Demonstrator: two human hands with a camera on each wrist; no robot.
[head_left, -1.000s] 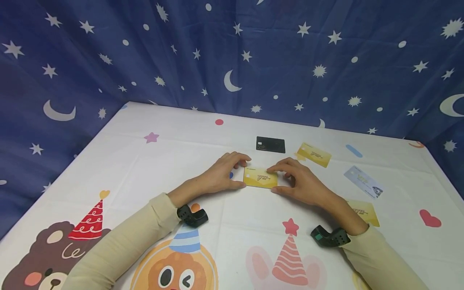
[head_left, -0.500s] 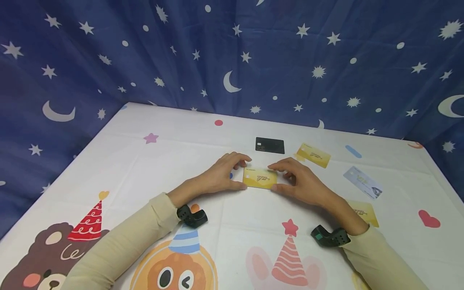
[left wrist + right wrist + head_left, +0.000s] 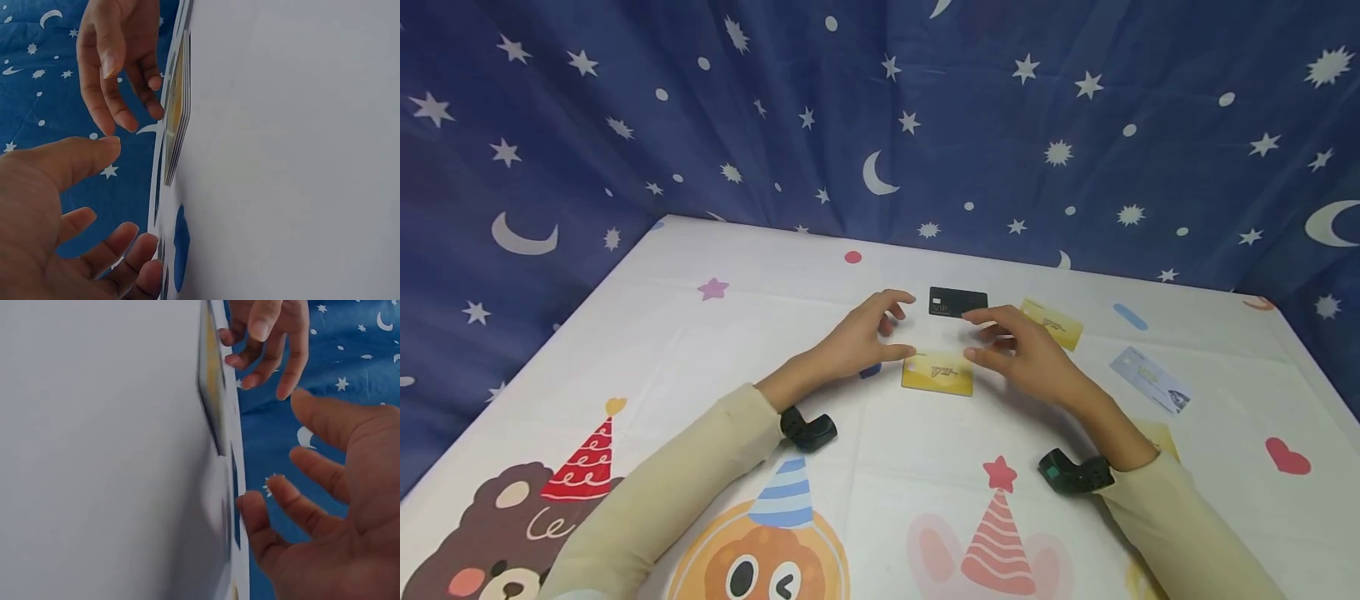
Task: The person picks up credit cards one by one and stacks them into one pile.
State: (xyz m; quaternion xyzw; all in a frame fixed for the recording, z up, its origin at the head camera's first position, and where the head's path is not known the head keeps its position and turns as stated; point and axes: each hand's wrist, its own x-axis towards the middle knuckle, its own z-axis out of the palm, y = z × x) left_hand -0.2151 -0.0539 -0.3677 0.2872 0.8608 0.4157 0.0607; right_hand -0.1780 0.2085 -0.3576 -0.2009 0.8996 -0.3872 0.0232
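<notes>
A gold VIP card (image 3: 937, 377) lies face up on the white table between the hands. In the left wrist view it tops a thin, neat stack of cards (image 3: 179, 119) with several edges showing. My left hand (image 3: 859, 337) hovers just above the stack's left end, thumb and fingers spread apart, holding nothing. Opposite it, my right hand (image 3: 1033, 354) is raised over the right end, its fingers loosely bent around air. That hand's index fingertip overlaps the near edge of a black VIP card (image 3: 947, 302) in the head view; contact cannot be told.
Right of the black card lies another gold card (image 3: 1054, 323), partly covered by the right hand. A silver card (image 3: 1150, 381) is farther right. One more gold card (image 3: 1165, 437) shows beside the right forearm. A blue starred curtain (image 3: 760, 158) stands behind the printed tablecloth (image 3: 752, 333).
Both hands have come off the card stack's ends and risen up and away from it. The stack stays where it was, and the other cards have not moved.
</notes>
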